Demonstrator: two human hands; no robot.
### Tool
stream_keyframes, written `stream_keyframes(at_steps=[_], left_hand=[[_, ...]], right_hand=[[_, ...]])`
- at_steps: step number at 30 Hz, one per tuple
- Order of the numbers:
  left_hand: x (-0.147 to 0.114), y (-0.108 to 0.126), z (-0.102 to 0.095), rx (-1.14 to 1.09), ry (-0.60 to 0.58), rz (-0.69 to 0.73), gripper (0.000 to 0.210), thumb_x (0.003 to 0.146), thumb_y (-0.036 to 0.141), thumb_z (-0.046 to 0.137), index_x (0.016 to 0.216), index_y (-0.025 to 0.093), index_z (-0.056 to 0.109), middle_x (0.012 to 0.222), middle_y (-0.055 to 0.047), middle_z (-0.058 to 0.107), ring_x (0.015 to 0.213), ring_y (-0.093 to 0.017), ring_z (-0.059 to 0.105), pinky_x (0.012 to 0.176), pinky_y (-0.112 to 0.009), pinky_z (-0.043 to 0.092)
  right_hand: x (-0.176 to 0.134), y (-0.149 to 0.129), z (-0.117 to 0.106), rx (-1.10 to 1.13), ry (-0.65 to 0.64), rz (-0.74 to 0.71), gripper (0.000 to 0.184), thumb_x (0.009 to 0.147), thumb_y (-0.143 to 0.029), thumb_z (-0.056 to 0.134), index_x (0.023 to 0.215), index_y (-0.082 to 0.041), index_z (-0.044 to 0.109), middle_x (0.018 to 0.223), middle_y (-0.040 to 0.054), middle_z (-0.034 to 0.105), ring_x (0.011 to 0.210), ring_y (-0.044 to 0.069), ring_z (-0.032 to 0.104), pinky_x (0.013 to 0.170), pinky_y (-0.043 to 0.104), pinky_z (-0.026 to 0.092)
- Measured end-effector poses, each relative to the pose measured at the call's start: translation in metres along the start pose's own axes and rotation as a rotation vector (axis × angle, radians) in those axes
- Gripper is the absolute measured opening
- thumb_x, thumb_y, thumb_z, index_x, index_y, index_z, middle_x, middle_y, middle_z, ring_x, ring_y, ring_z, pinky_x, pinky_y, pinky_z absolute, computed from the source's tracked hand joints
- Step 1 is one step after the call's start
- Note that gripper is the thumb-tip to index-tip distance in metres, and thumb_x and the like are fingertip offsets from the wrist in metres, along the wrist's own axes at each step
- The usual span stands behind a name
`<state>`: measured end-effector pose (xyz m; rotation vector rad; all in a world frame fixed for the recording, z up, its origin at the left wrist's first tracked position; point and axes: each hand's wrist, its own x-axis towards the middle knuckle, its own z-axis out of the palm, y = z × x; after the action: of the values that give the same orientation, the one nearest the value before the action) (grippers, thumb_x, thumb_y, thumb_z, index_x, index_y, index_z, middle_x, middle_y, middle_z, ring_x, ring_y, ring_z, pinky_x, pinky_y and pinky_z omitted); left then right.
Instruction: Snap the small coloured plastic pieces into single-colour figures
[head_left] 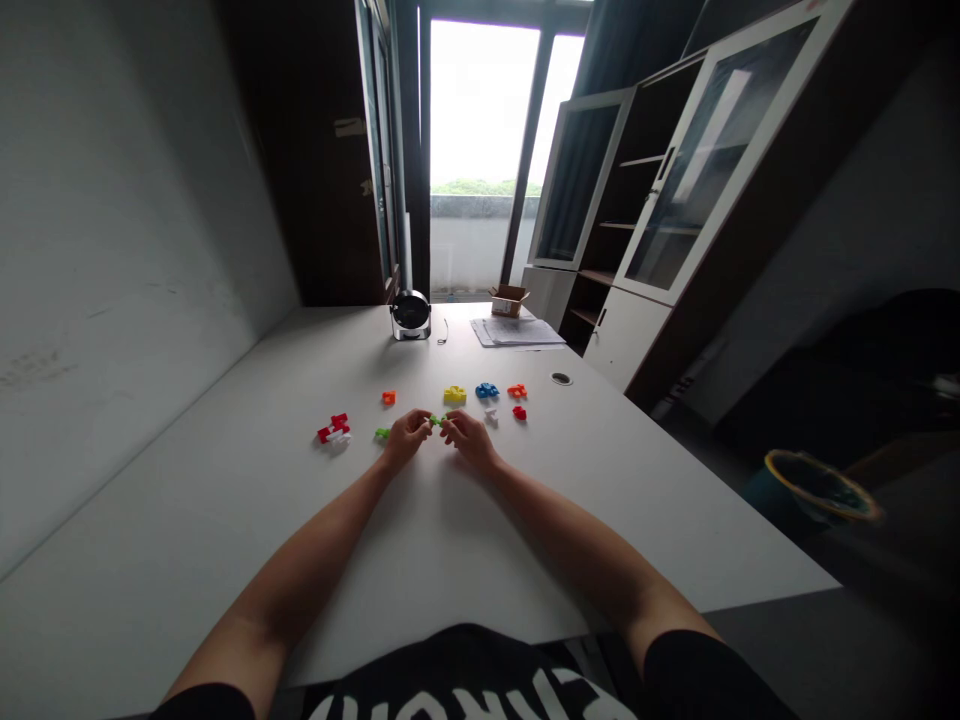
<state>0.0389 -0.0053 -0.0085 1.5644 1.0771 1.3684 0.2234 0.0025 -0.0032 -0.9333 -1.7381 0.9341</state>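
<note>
Between my two hands is a small green plastic piece (pixel 439 421), pinched from both sides just above the white table. My left hand (pixel 409 435) has its fingertips closed on the left end. The right end sits in the closed fingertips of my right hand (pixel 466 436). Another green piece (pixel 382 433) lies beside my left hand, partly covered by it. A white piece (pixel 491 415) rests just right of my right hand. Beyond the hands are a yellow cluster (pixel 454 394), a blue cluster (pixel 487 390) and an orange piece (pixel 388 397).
Red and white pieces (pixel 334 430) lie at the left; an orange cluster (pixel 517 391) and a red piece (pixel 520 412) at the right. Farther back stand a round black device (pixel 411 312), papers (pixel 517 332) and a cardboard box (pixel 508 301). A bin (pixel 821 487) is off the table's right edge.
</note>
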Motion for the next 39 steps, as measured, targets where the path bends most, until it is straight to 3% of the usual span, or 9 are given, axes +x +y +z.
stream_keyframes(at_steps=[5, 13, 19, 31, 39], left_hand=[[-0.0021, 0.004, 0.0004, -0.002, -0.03, 0.029, 0.025, 0.082, 0.031, 0.066, 0.102, 0.017, 0.068, 0.074, 0.0, 0.065, 0.068, -0.013, 0.059, 0.065, -0.026, 0.048], [-0.0006, 0.0025, 0.0013, -0.043, -0.005, 0.013, 0.026, 0.079, 0.018, 0.059, 0.104, 0.017, 0.066, 0.079, -0.003, 0.068, 0.074, -0.015, 0.063, 0.068, -0.028, 0.052], [-0.0004, 0.0038, 0.0005, -0.029, -0.021, 0.015, 0.022, 0.085, 0.027, 0.061, 0.104, 0.016, 0.066, 0.083, -0.005, 0.07, 0.073, -0.015, 0.065, 0.068, -0.029, 0.054], [-0.0004, 0.0026, 0.0008, -0.014, -0.022, 0.013, 0.024, 0.086, 0.029, 0.064, 0.106, 0.017, 0.067, 0.086, -0.005, 0.072, 0.075, -0.015, 0.066, 0.069, -0.029, 0.055], [0.0008, -0.0018, 0.0001, 0.031, 0.011, 0.008, 0.023, 0.087, 0.031, 0.062, 0.106, 0.017, 0.067, 0.088, -0.006, 0.072, 0.079, -0.017, 0.068, 0.071, -0.031, 0.056]], right_hand=[[0.003, 0.0011, -0.0018, 0.102, -0.003, 0.013, 0.035, 0.09, -0.053, 0.059, 0.099, -0.02, 0.061, 0.079, 0.0042, 0.071, 0.068, 0.017, 0.069, 0.056, 0.026, 0.052], [0.0013, -0.0033, -0.0017, -0.073, 0.031, -0.13, 0.029, 0.088, -0.038, 0.063, 0.111, -0.02, 0.063, 0.093, 0.0058, 0.071, 0.082, 0.019, 0.069, 0.072, 0.032, 0.058], [-0.0002, -0.0063, -0.0018, -0.163, 0.032, -0.22, 0.03, 0.087, -0.025, 0.06, 0.116, -0.022, 0.064, 0.11, 0.0083, 0.067, 0.091, 0.019, 0.067, 0.073, 0.03, 0.058], [-0.0012, -0.0022, -0.0031, -0.342, 0.01, -0.29, 0.032, 0.09, -0.024, 0.062, 0.122, -0.024, 0.062, 0.11, 0.0075, 0.063, 0.09, 0.019, 0.063, 0.072, 0.03, 0.056], [-0.0017, 0.0005, -0.0051, -0.586, -0.016, -0.358, 0.042, 0.088, -0.016, 0.064, 0.128, -0.025, 0.059, 0.114, 0.0087, 0.063, 0.103, 0.025, 0.06, 0.089, 0.038, 0.051]])
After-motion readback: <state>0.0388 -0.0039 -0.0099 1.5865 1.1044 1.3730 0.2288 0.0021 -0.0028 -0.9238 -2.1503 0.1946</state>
